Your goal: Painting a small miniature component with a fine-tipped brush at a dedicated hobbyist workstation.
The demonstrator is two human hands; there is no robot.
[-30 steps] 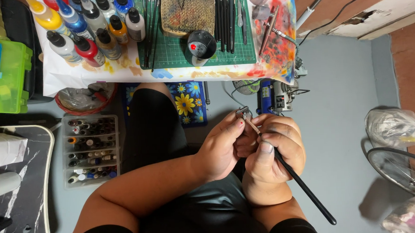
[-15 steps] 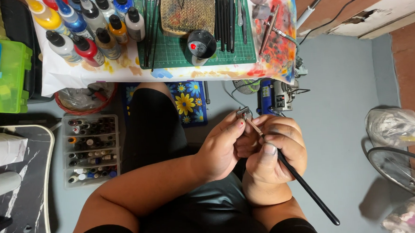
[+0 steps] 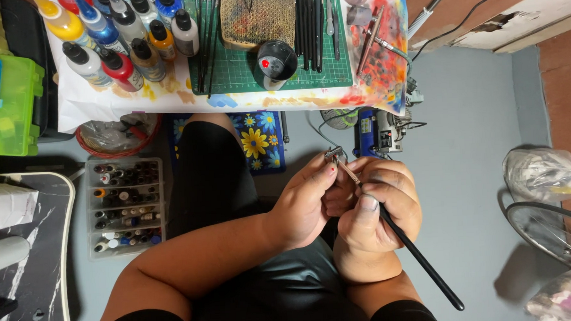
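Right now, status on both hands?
Left hand pinching small metal part. Right hand gripping black-handled brush, tip at the part. Nothing between them.

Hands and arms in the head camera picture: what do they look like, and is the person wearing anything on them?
Both arms are bare, with no sleeves, gloves, watch or rings in view. The left hand has a small red spot, maybe paint, on a fingertip. The right hand shows a short, plain thumbnail.
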